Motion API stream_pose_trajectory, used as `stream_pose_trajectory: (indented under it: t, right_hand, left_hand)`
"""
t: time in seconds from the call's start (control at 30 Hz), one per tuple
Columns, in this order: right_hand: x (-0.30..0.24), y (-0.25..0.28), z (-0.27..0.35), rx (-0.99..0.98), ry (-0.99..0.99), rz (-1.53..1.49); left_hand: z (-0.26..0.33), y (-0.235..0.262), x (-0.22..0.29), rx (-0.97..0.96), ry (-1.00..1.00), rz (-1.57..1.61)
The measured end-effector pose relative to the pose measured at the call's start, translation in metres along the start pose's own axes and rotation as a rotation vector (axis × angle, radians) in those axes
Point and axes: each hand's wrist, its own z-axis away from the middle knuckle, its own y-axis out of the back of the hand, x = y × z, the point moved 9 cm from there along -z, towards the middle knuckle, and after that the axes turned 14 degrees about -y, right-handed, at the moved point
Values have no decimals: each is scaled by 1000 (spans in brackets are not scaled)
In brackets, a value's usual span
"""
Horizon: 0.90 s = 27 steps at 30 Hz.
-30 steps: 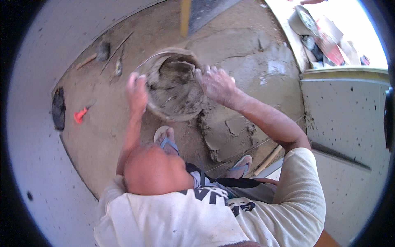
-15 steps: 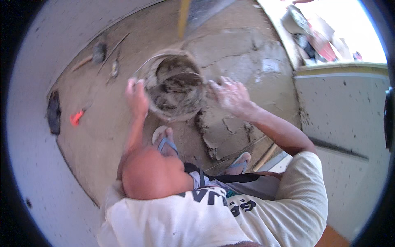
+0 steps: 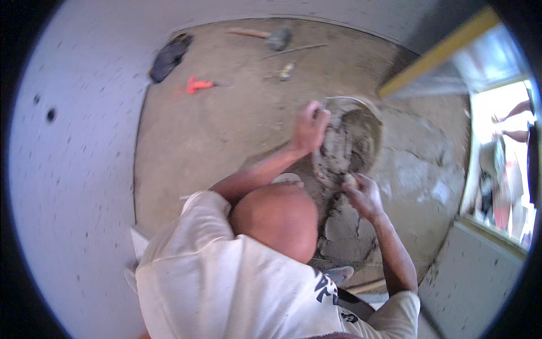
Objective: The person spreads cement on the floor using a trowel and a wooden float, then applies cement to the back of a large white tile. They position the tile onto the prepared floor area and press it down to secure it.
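Observation:
A bucket of wet grey mortar stands on the floor right of my bent knee, its mouth facing me. My left hand is closed at the bucket's left rim, beside the thin wire handle. At the near rim, my right hand is closed around a tool with a pale handle. A dark shape in the mortar beside that handle may be its blade; its exact form is unclear.
Spread mortar covers the floor right of the bucket. Farther off lie a hammer, a thin rod, an orange-handled tool and a dark object. A yellow-edged panel juts in; another person's limbs show beyond an opening.
My view has turned, so the bucket and floor things appear farther right. My right hand has shifted from the bucket's right side to its near rim. The left hand stays at the rim.

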Motion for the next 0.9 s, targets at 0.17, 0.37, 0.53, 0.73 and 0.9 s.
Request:
stream_pose_trajectory:
  t: [0.17,0.37,0.53,0.73,0.9]
  right_hand:
    - [8,13,9,-124,-41,-160]
    - [2,60,29,-176,26,-131]
    - [-2,106,41,-182,109,-150]
    - [58,213,53,173,67,-326]
    - [113,317,63,632,0,-323]
  left_hand:
    - [2,-3,-13,-94,112,17]
    - [9,-23,-61,-579,53,-660]
    - [17,64,-139,38,328,-31]
    - [16,62,-151,103,582,298]
    - [19,59,-143,147,620,370]
